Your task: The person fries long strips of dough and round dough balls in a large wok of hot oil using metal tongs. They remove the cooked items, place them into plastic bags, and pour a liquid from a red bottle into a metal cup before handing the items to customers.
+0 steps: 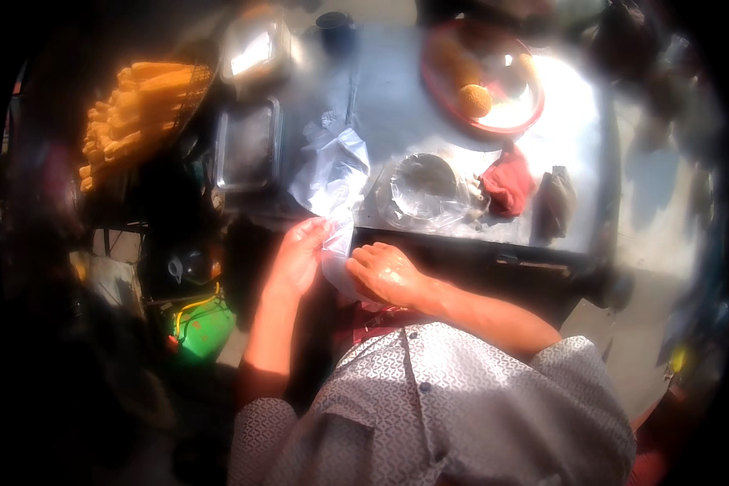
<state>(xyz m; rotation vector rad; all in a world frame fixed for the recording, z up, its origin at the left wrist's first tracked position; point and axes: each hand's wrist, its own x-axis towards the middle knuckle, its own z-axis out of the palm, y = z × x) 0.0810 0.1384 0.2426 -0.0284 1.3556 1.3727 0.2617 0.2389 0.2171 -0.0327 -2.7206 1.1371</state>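
A thin clear plastic bag (338,240) hangs at the table's front edge, pinched by my left hand (301,252) at its left side. My right hand (386,273) is closed on the bag's lower right part, knuckles up. Just beyond my hands, a heap of whitish plastic bags (334,161) lies on the metal table (389,91). To the right of it stands a round container lined with clear plastic (428,185); what is inside is hard to make out. A red cloth or pouch (510,182) rests beside that container.
A metal tray (249,146) lies left of the bags, with a shiny bin (255,51) behind. A red-rimmed basin (483,79) holds round sesame-like balls. Long fried dough sticks (146,115) fill a rack at far left. A green container (203,331) stands below left; a dark bag (557,203) lies right.
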